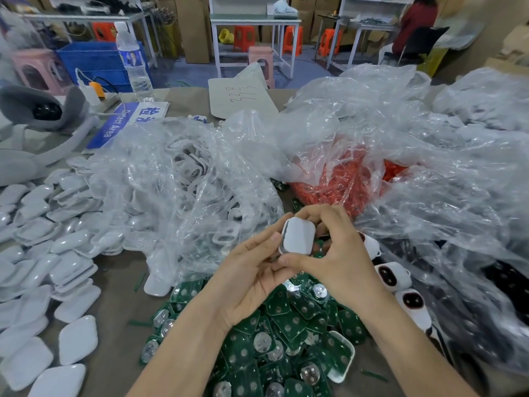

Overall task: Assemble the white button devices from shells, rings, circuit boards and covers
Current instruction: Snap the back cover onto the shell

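The step in hand appears to be the closing of 1 unit. The white button device [296, 237] is held between the 2 hands with its smooth cover face turned up; a dark seam shows along its left edge, so the cover is probably not fully seated.

The left hand [252, 270] holds it from the left and from below, thumb laid against the seamed edge; its other fingers run under the device and cannot be followed to their tips. The right hand [340, 253] curls over it, fingertips [320, 217] hooked on the far edge and thumb pressed at the near edge; both hands grip the device, and neither seems to hold anything else.

Below the wrists lies a heap of green circuit boards [286, 339]; well to the left of the left fingers are loose white covers [57, 253]; beyond the right fingertips, red rings [343, 181] fill a clear bag [429, 173]; just right of the right hand are shells [392, 275] with red rings already fitted.

The next move likely calls for an even squeeze from thumbs and fingertips all round the rim until the seam closes; pressing 1 corner alone could leave the cover tilted. Once shut, the unit could go aside, and a ringed shell near the right fingers would be the natural next pick.
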### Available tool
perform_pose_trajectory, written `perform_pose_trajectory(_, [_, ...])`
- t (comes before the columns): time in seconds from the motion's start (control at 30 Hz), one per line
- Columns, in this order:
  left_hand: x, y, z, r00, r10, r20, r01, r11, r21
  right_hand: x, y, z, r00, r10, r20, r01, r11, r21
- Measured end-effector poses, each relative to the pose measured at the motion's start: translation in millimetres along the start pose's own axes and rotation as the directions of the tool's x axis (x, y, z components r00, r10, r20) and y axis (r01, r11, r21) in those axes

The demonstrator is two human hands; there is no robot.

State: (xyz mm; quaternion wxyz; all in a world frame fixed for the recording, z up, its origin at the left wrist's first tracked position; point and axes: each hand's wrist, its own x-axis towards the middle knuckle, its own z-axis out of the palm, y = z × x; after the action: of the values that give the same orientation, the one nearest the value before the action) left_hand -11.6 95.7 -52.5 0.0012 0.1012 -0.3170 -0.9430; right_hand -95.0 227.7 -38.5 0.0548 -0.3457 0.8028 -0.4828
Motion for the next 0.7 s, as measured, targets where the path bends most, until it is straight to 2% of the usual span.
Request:
perform_pose_trajectory(0.07, [0.9,-1.7,0.5,1.000,0.014,-0.012,-0.014,1.000,-0.004,-1.9,3.0,4.2,1.000,0.026,-0.006,-0.026,0.997,0.072])
perform_pose_trajectory(0.4, [5.2,-8.0,0.5,0.994,0.081,-0.076,-0.080,0.997,0.025,-7.9,5.0,21.5,0.993,0.057,-0.104,-0.035,0.979,0.201])
perform_pose_trajectory(0.53, [7.4,-9.0,1.2,0.984,0.099,-0.147,-0.095,0.995,0.035,-8.0,6.7,22.2,0.995,0.032,-0.090,-0.015,0.982,0.186])
perform_pose_trajectory(0.7, [6.2,-7.2,-0.2,0.983,0.121,-0.139,-0.122,0.993,0.004,-5.0,8.5,14.5,1.000,-0.009,-0.018,0.013,0.984,0.179])
